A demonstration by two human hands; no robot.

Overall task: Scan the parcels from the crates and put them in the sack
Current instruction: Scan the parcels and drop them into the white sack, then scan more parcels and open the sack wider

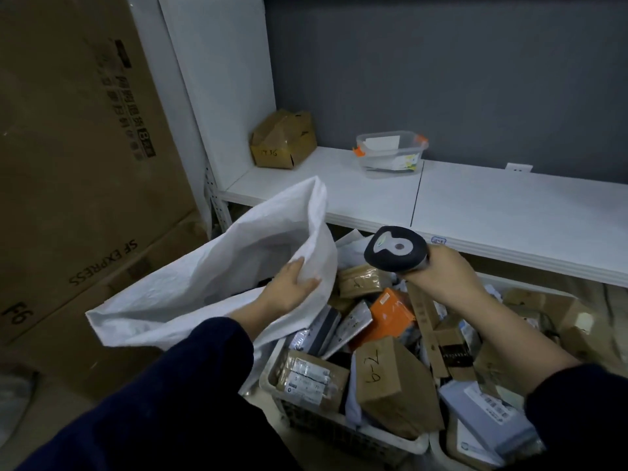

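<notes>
Head view: left hand (292,287) fingers pinch the sack (204,277) rim; right hand (445,277) fingers clamp the scanner (396,249). Parcels (390,314) lie below it, right of the sack.

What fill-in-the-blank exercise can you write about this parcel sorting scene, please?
1. The left hand grips the mouth of the ___ woven plastic sack.
2. The right hand grips the black and grey handheld scanner above a bright ___ parcel.
3. On the white shelf, the dented brown cardboard box stands to the ___ of the clear plastic container.

Missing words: white; orange; left.
</notes>
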